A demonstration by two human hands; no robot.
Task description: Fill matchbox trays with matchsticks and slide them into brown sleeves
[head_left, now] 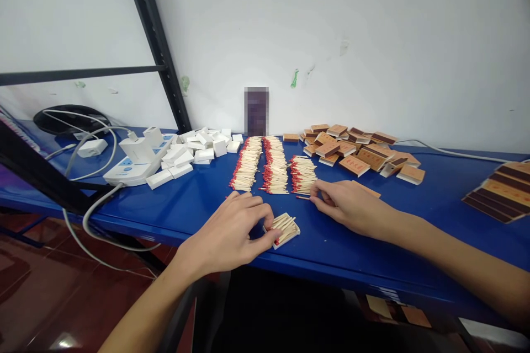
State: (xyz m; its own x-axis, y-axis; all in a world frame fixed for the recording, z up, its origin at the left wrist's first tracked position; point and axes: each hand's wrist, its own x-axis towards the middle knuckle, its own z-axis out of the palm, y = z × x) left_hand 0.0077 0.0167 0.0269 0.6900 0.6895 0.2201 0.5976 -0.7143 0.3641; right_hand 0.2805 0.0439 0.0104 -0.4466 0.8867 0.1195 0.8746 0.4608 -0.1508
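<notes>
A small white matchbox tray (295,234) filled with matches (284,226) lies near the front edge of the blue table. My left hand (236,229) is closed at the tray's left end, with thumb and forefinger gripping it and partly covering the match heads. To the right, my right hand (348,204) pinches a single match (303,197) just in front of the shortest row of loose matches (303,175). Two longer rows of matches, a left row (246,165) and a middle row (275,165), lie beside it, red heads pointing left.
White empty trays (199,149) are heaped at the back left, near a power strip (134,168) with chargers and cables. Brown matchbox sleeves (356,151) pile up at the back right. More sleeves (503,190) stand at the far right. A black rack post (159,38) rises at left.
</notes>
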